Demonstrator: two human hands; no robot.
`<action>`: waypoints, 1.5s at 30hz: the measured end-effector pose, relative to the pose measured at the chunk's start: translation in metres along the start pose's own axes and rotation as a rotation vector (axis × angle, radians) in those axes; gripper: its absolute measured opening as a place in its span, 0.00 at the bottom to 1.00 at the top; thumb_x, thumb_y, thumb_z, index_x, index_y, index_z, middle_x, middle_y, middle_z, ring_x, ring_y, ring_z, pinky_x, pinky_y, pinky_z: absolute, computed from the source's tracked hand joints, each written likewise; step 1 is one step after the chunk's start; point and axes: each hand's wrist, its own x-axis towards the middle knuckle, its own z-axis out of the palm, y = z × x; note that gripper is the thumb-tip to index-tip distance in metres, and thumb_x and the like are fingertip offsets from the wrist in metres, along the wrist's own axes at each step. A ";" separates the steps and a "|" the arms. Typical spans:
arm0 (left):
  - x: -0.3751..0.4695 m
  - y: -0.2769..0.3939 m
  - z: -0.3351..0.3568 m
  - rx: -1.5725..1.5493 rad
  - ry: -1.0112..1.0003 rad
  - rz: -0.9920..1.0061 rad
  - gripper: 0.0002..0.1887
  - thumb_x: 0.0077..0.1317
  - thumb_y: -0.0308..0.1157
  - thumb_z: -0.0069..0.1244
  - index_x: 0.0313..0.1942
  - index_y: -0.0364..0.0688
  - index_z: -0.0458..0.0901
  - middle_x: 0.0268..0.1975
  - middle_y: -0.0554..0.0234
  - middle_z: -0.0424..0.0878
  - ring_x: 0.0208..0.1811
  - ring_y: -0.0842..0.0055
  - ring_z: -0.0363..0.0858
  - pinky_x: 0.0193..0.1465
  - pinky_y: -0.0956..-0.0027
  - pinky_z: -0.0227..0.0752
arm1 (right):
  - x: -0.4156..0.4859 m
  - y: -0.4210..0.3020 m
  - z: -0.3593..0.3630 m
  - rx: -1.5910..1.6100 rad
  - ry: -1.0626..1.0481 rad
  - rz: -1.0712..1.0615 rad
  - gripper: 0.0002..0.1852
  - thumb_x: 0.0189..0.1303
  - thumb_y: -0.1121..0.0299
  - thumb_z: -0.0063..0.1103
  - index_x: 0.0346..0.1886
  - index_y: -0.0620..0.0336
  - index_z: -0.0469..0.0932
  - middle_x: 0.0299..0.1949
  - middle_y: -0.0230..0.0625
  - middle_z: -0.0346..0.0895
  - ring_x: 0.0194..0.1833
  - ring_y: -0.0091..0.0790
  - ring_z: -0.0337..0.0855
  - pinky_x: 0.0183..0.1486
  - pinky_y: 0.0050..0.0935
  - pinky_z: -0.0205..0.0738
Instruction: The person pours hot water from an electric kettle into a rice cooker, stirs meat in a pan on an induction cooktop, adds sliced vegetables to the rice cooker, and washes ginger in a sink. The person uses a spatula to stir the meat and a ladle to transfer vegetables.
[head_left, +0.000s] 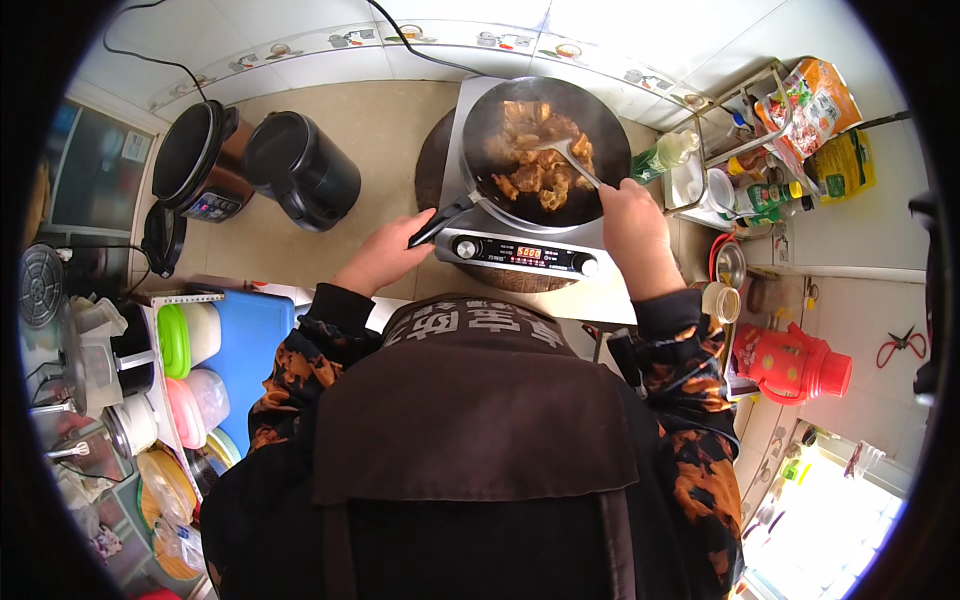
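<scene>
A dark wok rests on a silver induction cooker, whose front panel shows a lit display. Browned chunks of meat lie in the wok, with some steam over them. My left hand is closed around the wok's black handle, at the lower left of the pan. In my right hand, at the wok's right rim, is the handle of a metal spatula; its blade is among the meat pieces.
An electric kettle and a multicooker stand left on the counter. Close to the wok's right side are a green-labelled bottle and a wire rack of condiments. A red thermos is at the right; lidded tubs sit on a shelf at lower left.
</scene>
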 end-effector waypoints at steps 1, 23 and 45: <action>0.001 0.000 0.000 0.011 -0.003 0.004 0.31 0.65 0.34 0.56 0.69 0.40 0.71 0.52 0.44 0.81 0.51 0.59 0.80 0.56 0.63 0.72 | 0.005 -0.001 0.003 0.001 0.008 0.007 0.03 0.60 0.74 0.56 0.36 0.58 0.80 0.40 0.42 0.76 0.46 0.46 0.83 0.46 0.41 0.83; 0.001 -0.004 0.001 -0.004 0.000 -0.020 0.32 0.64 0.34 0.56 0.69 0.40 0.70 0.52 0.44 0.81 0.52 0.59 0.80 0.57 0.63 0.72 | 0.010 0.002 -0.002 -0.120 -0.055 -0.070 0.06 0.61 0.72 0.57 0.38 0.56 0.83 0.43 0.40 0.77 0.46 0.43 0.83 0.44 0.38 0.85; 0.000 -0.007 0.002 -0.016 0.003 -0.028 0.32 0.64 0.35 0.57 0.69 0.41 0.70 0.53 0.44 0.81 0.52 0.59 0.80 0.57 0.63 0.72 | 0.037 0.028 -0.033 -0.055 0.103 -0.031 0.09 0.58 0.77 0.54 0.37 0.54 0.83 0.37 0.43 0.77 0.43 0.50 0.83 0.44 0.46 0.79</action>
